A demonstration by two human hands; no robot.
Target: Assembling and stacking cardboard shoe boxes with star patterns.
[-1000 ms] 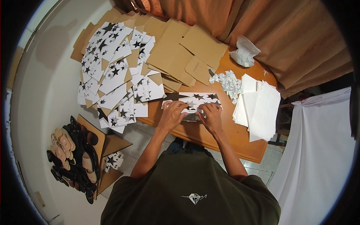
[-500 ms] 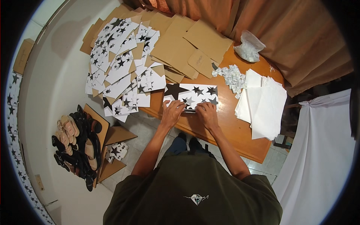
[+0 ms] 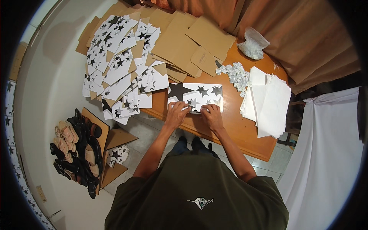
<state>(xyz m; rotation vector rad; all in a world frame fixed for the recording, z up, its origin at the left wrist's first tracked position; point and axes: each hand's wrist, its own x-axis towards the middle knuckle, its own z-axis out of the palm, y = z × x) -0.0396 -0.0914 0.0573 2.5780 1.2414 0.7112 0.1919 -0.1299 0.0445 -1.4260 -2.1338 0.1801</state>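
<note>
A white cardboard box [image 3: 203,93] printed with black and grey stars lies at the table's near edge, its star-covered top facing up. My left hand [image 3: 177,114] grips the left part of its near edge with bent fingers. Close by, my right hand [image 3: 212,115] does the same toward the right of that edge, thumb side inward. A dark gap shows below the edge between the two hands. The fingertips under the edge are hidden.
Flat star-printed box pieces [image 3: 120,63] and brown cardboard sheets [image 3: 174,36] pile up at the left and back. White paper sheets [image 3: 270,103], small sachets [image 3: 237,76] and a plastic bag [image 3: 253,44] lie right. Shoes [image 3: 76,149] stand on cardboard at the lower left.
The dark gap along the box's near edge has narrowed as the edge is pressed down. Both hands stay at nearly the same place. The whole view has shifted slightly.
</note>
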